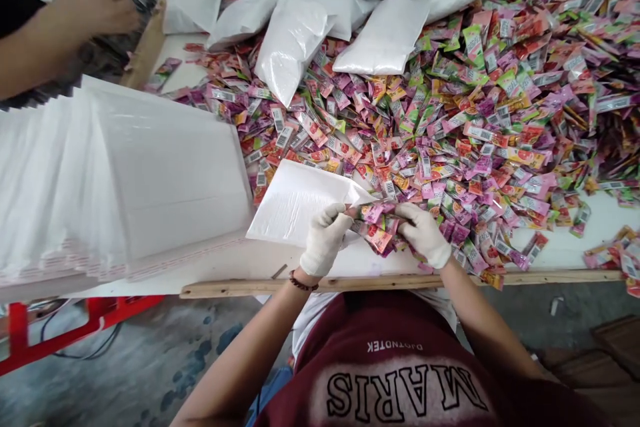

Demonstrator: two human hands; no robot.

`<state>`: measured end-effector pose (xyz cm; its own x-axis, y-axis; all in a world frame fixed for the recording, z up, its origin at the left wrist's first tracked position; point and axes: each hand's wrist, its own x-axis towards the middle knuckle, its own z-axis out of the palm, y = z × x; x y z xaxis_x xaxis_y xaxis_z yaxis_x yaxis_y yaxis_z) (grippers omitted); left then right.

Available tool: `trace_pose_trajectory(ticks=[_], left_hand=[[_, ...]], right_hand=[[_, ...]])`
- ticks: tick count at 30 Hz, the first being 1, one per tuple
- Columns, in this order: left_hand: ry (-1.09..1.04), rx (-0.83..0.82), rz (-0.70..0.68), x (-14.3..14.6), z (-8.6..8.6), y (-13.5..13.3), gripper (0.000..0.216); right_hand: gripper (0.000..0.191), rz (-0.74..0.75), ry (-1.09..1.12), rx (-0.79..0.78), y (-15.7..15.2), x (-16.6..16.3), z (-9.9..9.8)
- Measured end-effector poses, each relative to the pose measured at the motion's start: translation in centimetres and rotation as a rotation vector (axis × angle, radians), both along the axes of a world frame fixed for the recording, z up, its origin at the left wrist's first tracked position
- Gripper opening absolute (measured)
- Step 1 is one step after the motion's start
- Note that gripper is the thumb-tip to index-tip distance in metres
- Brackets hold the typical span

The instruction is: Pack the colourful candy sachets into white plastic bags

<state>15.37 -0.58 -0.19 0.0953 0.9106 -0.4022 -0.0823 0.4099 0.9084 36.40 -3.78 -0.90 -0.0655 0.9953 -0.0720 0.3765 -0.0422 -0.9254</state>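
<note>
Both my hands wear white gloves. My left hand [325, 238] pinches the open corner of a flat white mailer bag [295, 203] lying on the table, and also touches a bunch of small colourful sachets [379, 225]. My right hand [424, 233] is closed on that same bunch, holding it at the mouth of the bag. The sachets are pink, purple, green and orange with barcodes. A huge loose heap of the same sachets [450, 113] covers the table just beyond my hands.
A stack of empty white mailer bags [125, 180] lies to the left. Several filled white bags [385, 33] rest on the heap at the back. Another person's arm [60, 33] reaches in at the top left. The wooden table edge [350, 283] runs along the front.
</note>
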Motion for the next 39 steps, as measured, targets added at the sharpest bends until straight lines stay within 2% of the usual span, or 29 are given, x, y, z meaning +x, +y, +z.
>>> trace_pose_trajectory(ticks=[3,5,8,10,11,13,16,19,22,26,30,34,37,39], left_hand=[[-0.034,-0.010,-0.051,0.5,0.8,-0.7,0.022],[-0.118,-0.047,0.011,0.1,1.9,-0.5,0.022],[-0.305,-0.084,0.127,-1.3,4.4,0.7,0.024],[-0.373,-0.086,0.123,-2.0,6.2,1.5,0.026],[-0.382,-0.083,0.108,-2.1,7.0,1.8,0.027],[-0.386,-0.074,0.075,-1.8,8.2,2.1,0.027],[-0.384,-0.020,0.046,-0.8,9.0,2.1,0.026],[-0.270,0.068,0.001,-0.7,9.4,2.5,0.020],[-0.023,0.232,-0.019,-1.6,10.5,3.8,0.018],[0.248,0.420,-0.073,-2.7,13.0,5.4,0.020],[0.344,0.489,-0.173,-3.1,15.4,5.6,0.019],[0.324,0.503,-0.185,-3.2,16.2,6.6,0.019],[0.387,0.541,-0.189,-3.3,16.3,8.1,0.020],[0.479,0.617,-0.200,-3.2,17.0,8.8,0.019]], right_hand=[[0.014,0.079,0.000,0.047,1.0,-1.3,0.7],[0.020,0.074,0.076,0.044,1.4,-0.9,2.0],[0.029,-0.156,0.257,0.106,1.6,1.0,4.2],[0.029,-0.257,0.341,0.098,1.7,2.0,5.1],[0.029,-0.234,0.365,0.053,1.8,2.2,5.4],[0.032,-0.096,0.383,-0.069,2.2,1.9,5.8],[0.033,0.050,0.368,-0.141,3.1,0.7,6.9],[0.034,0.098,0.302,-0.112,4.1,0.1,8.9],[0.030,0.095,0.267,-0.081,5.0,0.5,11.4],[0.030,0.067,0.220,-0.028,6.2,0.9,14.5],[0.034,0.055,0.258,-0.029,6.9,0.7,16.8],[0.035,0.069,0.248,0.011,7.2,0.8,17.9],[0.037,0.084,0.221,0.043,7.6,0.7,17.7],[0.040,0.058,0.187,0.079,7.5,0.6,17.2]])
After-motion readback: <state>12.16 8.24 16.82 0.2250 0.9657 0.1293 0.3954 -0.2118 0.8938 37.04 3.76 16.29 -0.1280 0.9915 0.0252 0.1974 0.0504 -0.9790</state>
